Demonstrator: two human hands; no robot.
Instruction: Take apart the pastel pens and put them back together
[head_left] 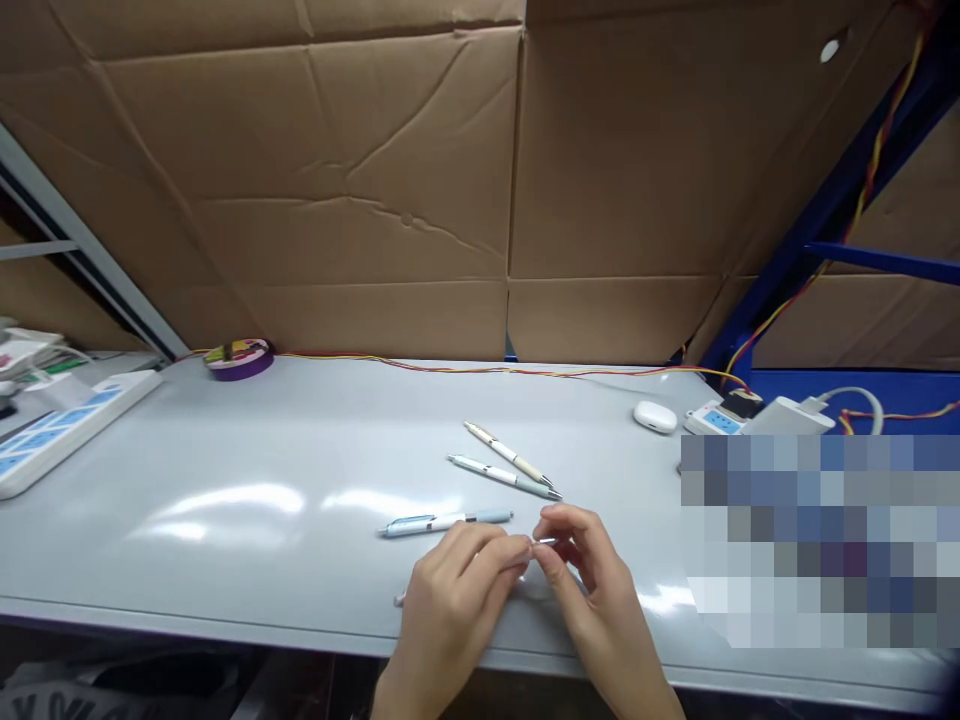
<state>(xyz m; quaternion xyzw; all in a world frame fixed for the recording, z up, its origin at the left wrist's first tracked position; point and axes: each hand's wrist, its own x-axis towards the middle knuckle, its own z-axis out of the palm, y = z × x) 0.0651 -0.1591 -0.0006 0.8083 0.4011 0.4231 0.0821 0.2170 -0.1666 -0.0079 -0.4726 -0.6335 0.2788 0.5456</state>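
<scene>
My left hand (457, 595) is closed around a pale pen, most of which its fingers cover. A pale end (399, 600), probably of the same pen, pokes out at the left of that hand. My right hand (589, 590) pinches a small silvery tip (549, 541) at the pen's right end, the fingertips of both hands nearly meeting. Just beyond the left hand lies a light blue and white pen (446, 522). Farther back, a white and grey-green pen (504, 477) and a beige and white pen (508, 455) lie slanted, their points close together.
On the grey table (225, 570) stand a purple tape roll (238, 360) and a white power strip (82, 425) at left. A white earbud case (655, 417) and a white charger (787, 425) sit at right. Cardboard (375, 200) walls the back; a thin cable runs along it.
</scene>
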